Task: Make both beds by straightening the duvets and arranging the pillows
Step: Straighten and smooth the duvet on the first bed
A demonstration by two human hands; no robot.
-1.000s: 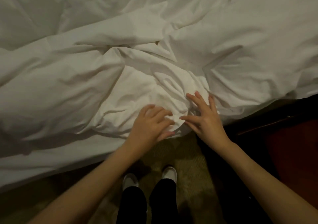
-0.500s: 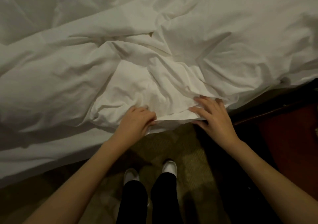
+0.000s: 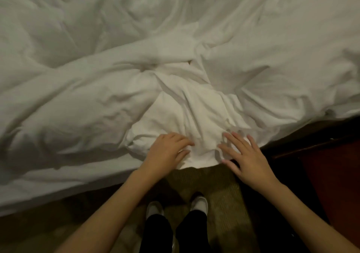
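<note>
Open carpet (image 3: 212, 184) lies below the bed edge between both forearms, obstructed only by the person's shoes (image 3: 199, 204), while the bunched duvet (image 3: 185, 101) blocks the way ahead and dark wooden furniture (image 3: 321, 155) closes off the right side.

White duvet (image 3: 97, 101) rumpled, corner hanging over bed edge. Left hand (image 3: 165, 152) and right hand (image 3: 247, 157) flat on corner, fingers spread, not gripping. White shoes (image 3: 199, 204) on carpet (image 3: 220, 182) below.

The bed (image 3: 48, 192) carries one thing — a rumpled white duvet (image 3: 175, 68).
</note>
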